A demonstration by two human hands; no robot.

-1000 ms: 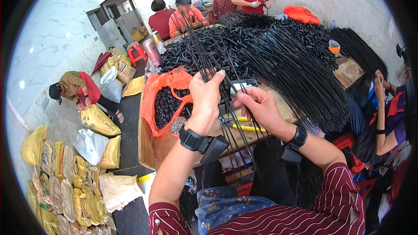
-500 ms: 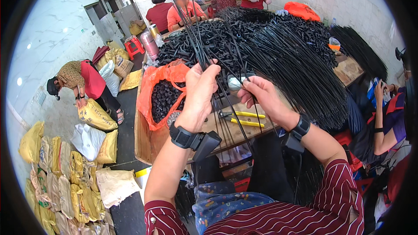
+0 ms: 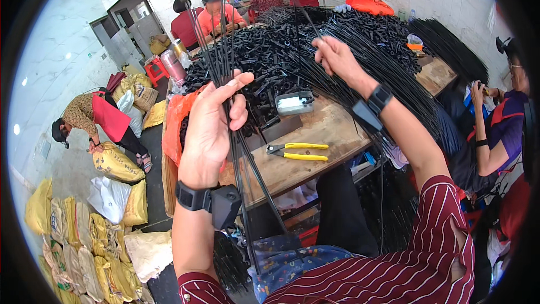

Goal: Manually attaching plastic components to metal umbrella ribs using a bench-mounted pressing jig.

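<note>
A bundle of long thin black rods (image 3: 243, 160) stands upright in my left hand (image 3: 216, 110), its fingers wrapped round it and the thumb pointing up. My right hand (image 3: 340, 63) is raised over the pile of rods, pinching what looks like one thin black rod (image 3: 306, 16). A large stack of similar rods (image 3: 396, 87) lies on the table to the right. Beyond my hands is a heap of short black tubular parts (image 3: 253, 48). Yellow-handled pliers (image 3: 309, 146) lie on the wooden tabletop (image 3: 337, 129). Behind them is a small grey box (image 3: 294, 103) with pale contents.
An orange-red plastic bag (image 3: 173, 118) sits at the table's left edge, partly behind my left arm. Several people work at the far side. On the left a person bends over a yellow sack (image 3: 117, 160) near stacked sacks (image 3: 101, 219). Another person (image 3: 500, 129) is at the right.
My right hand has moved up and away from my left, towards the rod stack. The left hand has moved left and nearer with its bundle. The view has shifted, uncovering the pliers.
</note>
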